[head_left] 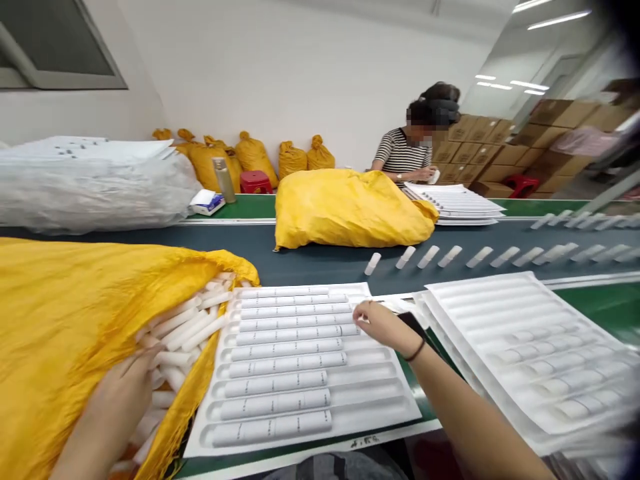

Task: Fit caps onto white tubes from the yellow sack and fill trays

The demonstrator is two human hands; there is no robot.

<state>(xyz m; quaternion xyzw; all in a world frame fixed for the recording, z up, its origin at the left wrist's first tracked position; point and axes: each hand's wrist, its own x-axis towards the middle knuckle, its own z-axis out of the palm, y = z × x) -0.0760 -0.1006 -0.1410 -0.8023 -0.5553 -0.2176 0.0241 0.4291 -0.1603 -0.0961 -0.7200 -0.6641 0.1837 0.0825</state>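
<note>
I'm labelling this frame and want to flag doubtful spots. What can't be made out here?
Head view throughout.
Left hand: fingertips sunk among white tubes inside the yellow bag; grip hidden.
Right hand: curled over the tray; whether it pinches anything is too small to tell.
Print on the laid tubes: too small to read.
Stacked trays: blurred toward the right edge.

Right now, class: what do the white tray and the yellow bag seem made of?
White tray: probably thin moulded plastic, faintly glossy, with formed grooves. Yellow bag: likely thin plastic film, though it could be fabric; finely crinkled, slight sheen.
</note>
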